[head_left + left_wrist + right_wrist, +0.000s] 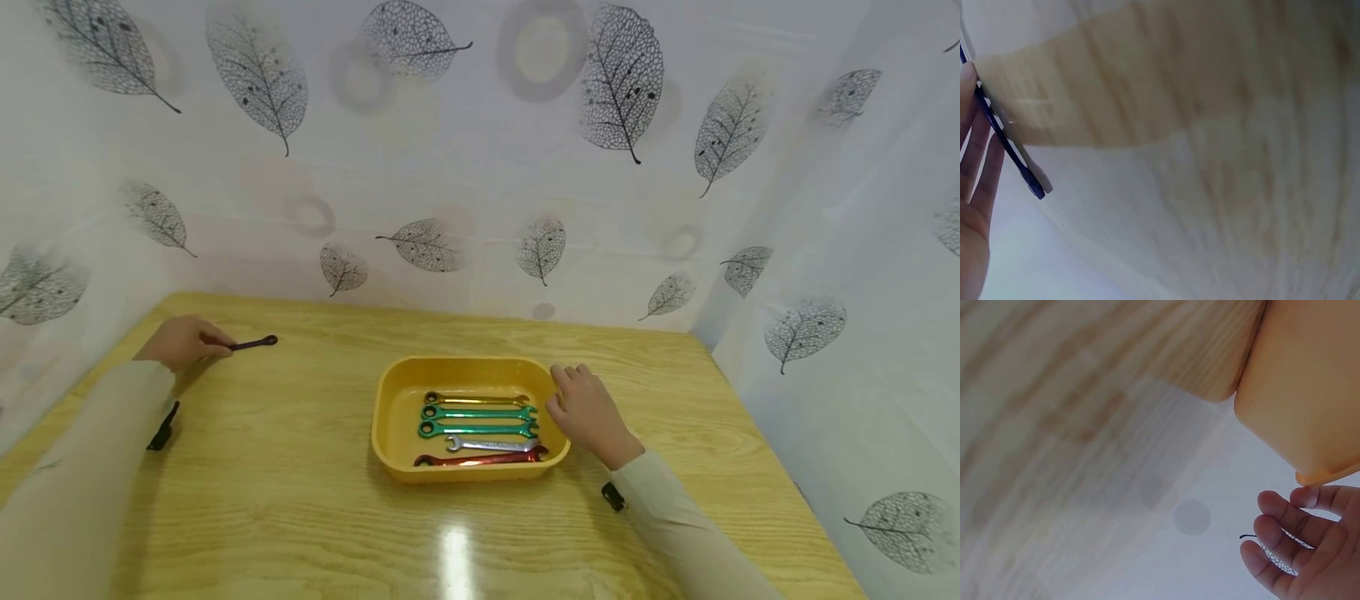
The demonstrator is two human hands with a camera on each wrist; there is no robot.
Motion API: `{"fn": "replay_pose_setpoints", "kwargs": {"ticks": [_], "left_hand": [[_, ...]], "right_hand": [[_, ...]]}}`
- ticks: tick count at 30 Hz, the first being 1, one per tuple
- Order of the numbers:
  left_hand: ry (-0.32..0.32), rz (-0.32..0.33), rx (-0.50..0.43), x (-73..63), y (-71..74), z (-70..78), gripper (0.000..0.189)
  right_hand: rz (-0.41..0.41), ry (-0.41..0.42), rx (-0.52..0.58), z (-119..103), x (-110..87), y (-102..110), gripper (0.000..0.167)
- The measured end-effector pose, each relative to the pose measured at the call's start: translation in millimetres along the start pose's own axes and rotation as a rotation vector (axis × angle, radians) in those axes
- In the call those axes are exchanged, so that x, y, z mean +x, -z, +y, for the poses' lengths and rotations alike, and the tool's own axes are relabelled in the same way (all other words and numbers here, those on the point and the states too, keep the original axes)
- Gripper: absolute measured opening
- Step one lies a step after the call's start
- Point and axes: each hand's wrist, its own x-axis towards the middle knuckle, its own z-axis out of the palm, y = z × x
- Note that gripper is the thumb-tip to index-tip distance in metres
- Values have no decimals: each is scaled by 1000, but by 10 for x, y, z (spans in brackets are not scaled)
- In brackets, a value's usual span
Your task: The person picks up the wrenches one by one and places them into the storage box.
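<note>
At the far left of the table, my left hand (184, 342) pinches a dark purple-blue wrench (257, 342) by one end. Its free ring end points right. The left wrist view shows the same wrench (1009, 142) slanting past the fingers, low over the wood with its shadow close beside it. My right hand (591, 414) is at the right rim of a yellow plastic tray (468, 475). From the right wrist, its loosely bent fingers (1279, 519) appear spread, the uppermost fingertip right at the tray's rim.
Inside the tray lie several wrenches: a gold one (476, 400), two green ones (480, 430), a silver one (491, 445) and a red one (480, 459). The wooden table (300, 517) ends at a leaf-patterned white curtain (472, 183) behind and at both sides.
</note>
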Motion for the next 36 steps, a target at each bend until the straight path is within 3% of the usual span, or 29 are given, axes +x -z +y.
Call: {"fn": "replay_pose_setpoints", "kwargs": {"ticks": [10, 17, 27, 36], "left_hand": [[-11, 12, 28, 22, 7, 52, 22], [-17, -6, 9, -53, 23, -36, 23], [-75, 11, 75, -9, 71, 31, 16], [-101, -10, 50, -23, 62, 9, 12]], "right_hand": [[14, 9, 3, -5, -5, 12, 13], [4, 5, 16, -14, -10, 9, 13], [2, -1, 12, 10, 5, 21, 12], [-9, 3, 23, 11, -1, 9, 13]]}}
